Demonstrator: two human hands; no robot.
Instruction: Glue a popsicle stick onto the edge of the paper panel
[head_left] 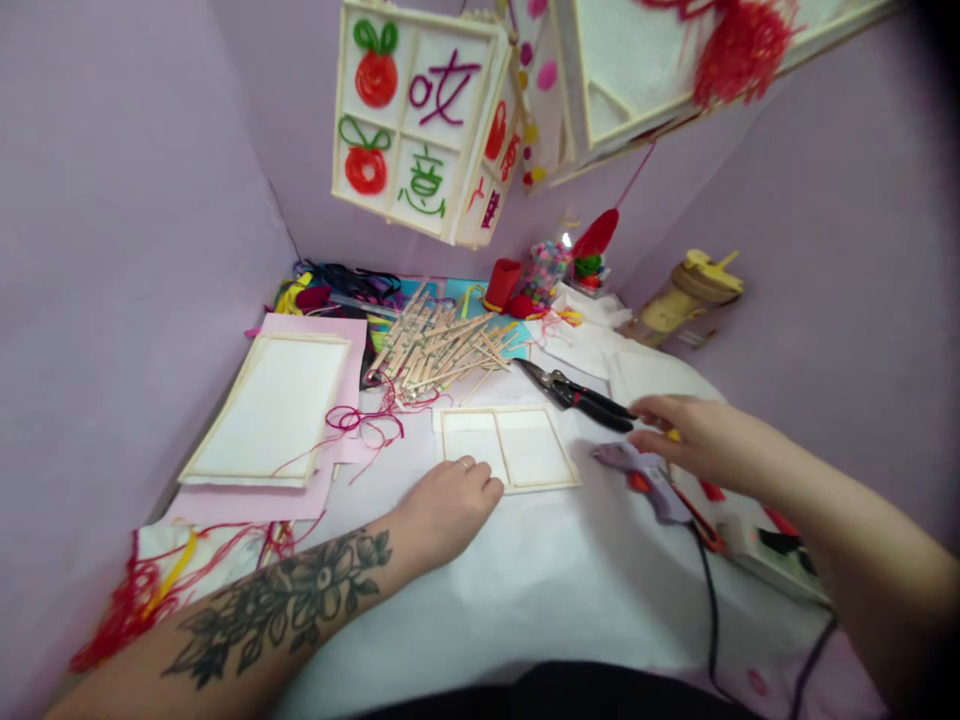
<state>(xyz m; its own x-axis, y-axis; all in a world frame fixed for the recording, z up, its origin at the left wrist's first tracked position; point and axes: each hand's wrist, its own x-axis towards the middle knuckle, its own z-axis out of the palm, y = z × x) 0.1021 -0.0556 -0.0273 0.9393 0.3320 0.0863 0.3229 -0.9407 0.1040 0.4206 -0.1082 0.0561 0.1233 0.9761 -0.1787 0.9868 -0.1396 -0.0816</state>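
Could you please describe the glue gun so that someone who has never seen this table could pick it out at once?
Start at the white-covered table and find the small two-pane wooden frame at its middle. Just right of it, under the right hand, lies the glue gun. Unlike the black-handled pliers beyond it, it is pale purple with an orange trigger and trails a black cord.

One view only, from a camera on the person's head, looking forward and steeply down onto the surface (540, 590). It sits close: both forearms enter from the bottom edge, the left hand (446, 505) and right hand (690, 435) near mid-frame. The far end reaches the wall corner, and hanging lanterns (420, 120) crowd the top edge, very near the lens.
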